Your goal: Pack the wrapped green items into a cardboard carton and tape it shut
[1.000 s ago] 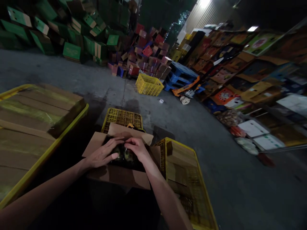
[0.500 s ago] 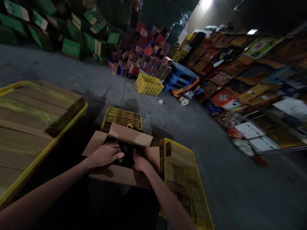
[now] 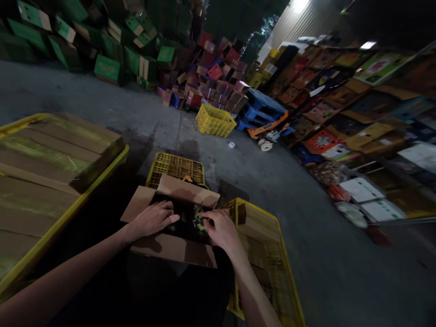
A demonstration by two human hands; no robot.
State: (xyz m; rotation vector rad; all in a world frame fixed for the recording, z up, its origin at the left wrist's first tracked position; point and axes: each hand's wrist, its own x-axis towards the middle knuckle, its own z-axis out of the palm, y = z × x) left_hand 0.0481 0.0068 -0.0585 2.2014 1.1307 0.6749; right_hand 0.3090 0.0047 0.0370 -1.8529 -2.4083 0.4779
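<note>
An open cardboard box [image 3: 173, 250] sits in front of me with its flaps folded outward. Dark, shadowed contents fill it, and some small greenish-yellow items [image 3: 199, 220] show at its right end; their kind is too dim to tell. My left hand [image 3: 155, 219] lies over the left end of the box, thumb apart from the fingers, fingertips dipping inside. Over the right end is my right hand [image 3: 220, 228], its thumb and fingers apart beside the greenish items. Nothing is visibly gripped in either hand.
A large yellow crate [image 3: 119, 159] holding taped cartons stands left. Another yellow crate [image 3: 279, 227] with cartons is at my right, and a yellow crate [image 3: 177, 162] lies beyond the box. Farther off are a yellow crate [image 3: 216, 120], a pallet jack [image 3: 269, 131], blue pallets and heaped boxes.
My right hand has risen out of the box and moved right, uncovering the greenish items. My left hand stays in nearly the same place. The view has shifted slightly.
</note>
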